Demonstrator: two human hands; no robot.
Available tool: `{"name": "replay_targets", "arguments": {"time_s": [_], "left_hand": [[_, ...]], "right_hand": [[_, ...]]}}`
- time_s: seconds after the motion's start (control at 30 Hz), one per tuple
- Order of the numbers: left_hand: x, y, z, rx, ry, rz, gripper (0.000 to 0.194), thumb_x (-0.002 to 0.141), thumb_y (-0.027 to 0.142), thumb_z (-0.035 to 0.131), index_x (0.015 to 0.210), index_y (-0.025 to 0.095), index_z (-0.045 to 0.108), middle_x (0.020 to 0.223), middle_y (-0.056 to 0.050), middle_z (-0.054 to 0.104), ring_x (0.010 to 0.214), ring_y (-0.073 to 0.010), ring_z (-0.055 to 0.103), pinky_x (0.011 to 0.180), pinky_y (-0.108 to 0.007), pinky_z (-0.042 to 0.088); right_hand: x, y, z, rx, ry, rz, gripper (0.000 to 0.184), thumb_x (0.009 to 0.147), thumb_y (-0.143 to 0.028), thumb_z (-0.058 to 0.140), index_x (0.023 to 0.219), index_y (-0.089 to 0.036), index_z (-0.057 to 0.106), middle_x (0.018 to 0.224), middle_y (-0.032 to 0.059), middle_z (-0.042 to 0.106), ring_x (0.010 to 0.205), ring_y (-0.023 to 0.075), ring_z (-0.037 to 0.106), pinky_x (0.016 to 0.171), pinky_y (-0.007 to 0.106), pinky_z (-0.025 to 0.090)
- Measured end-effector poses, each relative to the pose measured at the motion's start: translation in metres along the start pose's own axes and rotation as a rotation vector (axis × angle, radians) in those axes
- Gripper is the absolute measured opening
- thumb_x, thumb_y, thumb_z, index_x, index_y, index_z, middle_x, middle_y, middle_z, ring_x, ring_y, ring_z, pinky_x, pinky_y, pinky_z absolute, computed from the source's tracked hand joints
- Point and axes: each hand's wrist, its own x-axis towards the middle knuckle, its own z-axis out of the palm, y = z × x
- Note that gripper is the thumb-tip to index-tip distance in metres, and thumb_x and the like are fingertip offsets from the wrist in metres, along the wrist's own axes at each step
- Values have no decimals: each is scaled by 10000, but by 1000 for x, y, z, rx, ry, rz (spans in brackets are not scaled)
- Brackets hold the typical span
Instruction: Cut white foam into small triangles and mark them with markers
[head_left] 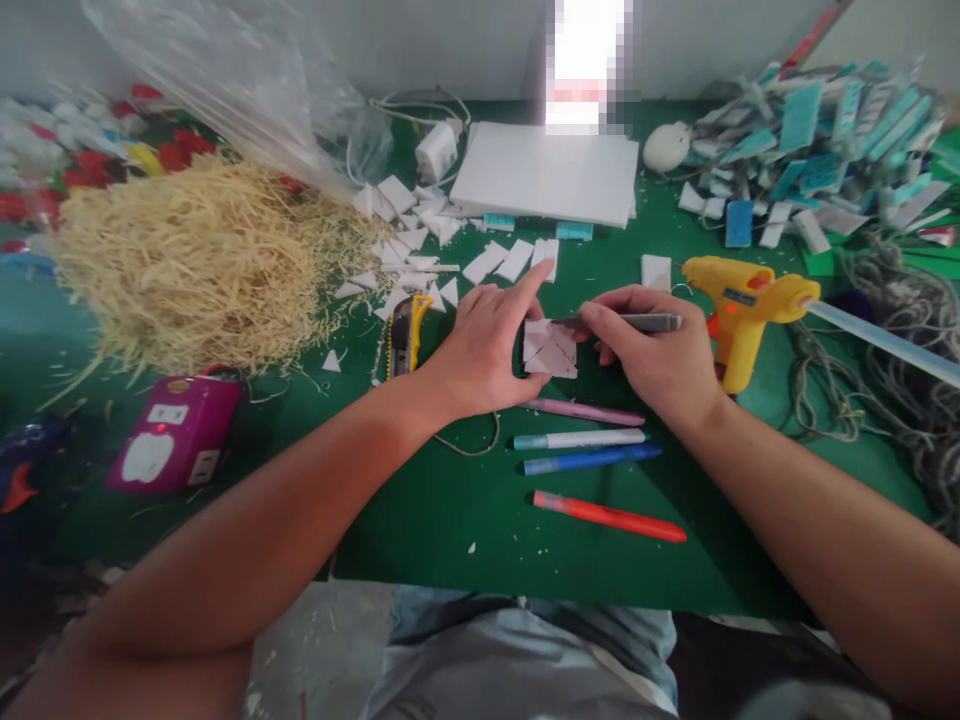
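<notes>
My left hand (486, 345) steadies a small white square piece (550, 352) by its left side, with the thumb at its lower edge and the index finger lifted. Thin dark lines cross the face of that piece. Between the fingers and thumb of my right hand (664, 350) is a grey marker pen (651, 322), its tip at the piece's upper edge. Just below lie a pink marker (585, 411), a white marker (581, 439), a blue marker (592, 459) and a red marker (611, 516). A yellow utility knife (405, 335) rests left of my left hand.
A yellow glue gun (739, 310) stands right of my right hand. White sheets (551, 170) are stacked behind, beside white offcuts (412, 225). Straw (195, 265) and a purple power socket (176, 432) occupy the left; blue-white pieces (825, 150) and grey cord (900, 350) the right.
</notes>
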Motion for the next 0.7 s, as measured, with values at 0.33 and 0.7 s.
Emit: {"name": "replay_targets", "arguments": {"time_s": [0.33, 0.7], "left_hand": [[1, 1, 0, 15, -15, -32, 1061, 843, 276, 734, 1711, 286, 125, 1274, -67, 675, 1189, -294, 612, 1136, -471, 355], [-1, -1, -1, -2, -26, -17, 1040, 855, 285, 740, 1695, 303, 126, 1279, -66, 667, 1186, -295, 603, 1130, -465, 347]], "right_hand": [[0, -2, 2, 26, 13, 0, 107, 809, -281, 798, 739, -207, 765, 635, -1, 743, 455, 97, 537, 419, 222, 444], [-4, 2, -4, 54, 61, 24, 252, 883, -193, 731, 635, -223, 699, 560, -11, 685, 441, 111, 586, 430, 224, 491]]}}
